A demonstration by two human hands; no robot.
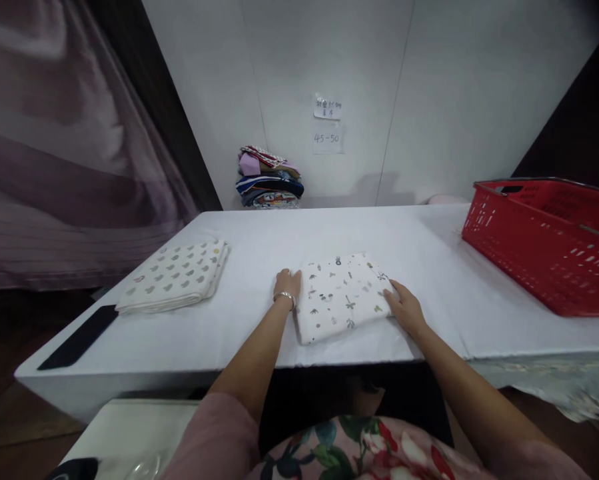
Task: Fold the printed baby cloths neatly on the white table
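Note:
A white folded cloth (pixel 343 297) printed with small grey plants and animals lies flat on the table in front of me. At its left edge is my left hand (pixel 288 285), with a bracelet on the wrist; its fingers are closed against the side of the cloth. My right hand (pixel 405 307) grips the right edge, thumb on top and the other fingers partly hidden. To the left, apart from both hands, rests a second white folded cloth (pixel 174 275) with a grey leaf-like pattern.
A white-covered table (pixel 259 230) spans the view. Folded fabrics (pixel 269 177) are stacked at the back by the wall, below paper labels (pixel 328 137). On the right stands a red plastic basket (pixel 544 250). A dark flat strip (pixel 79 339) lies at the left front edge.

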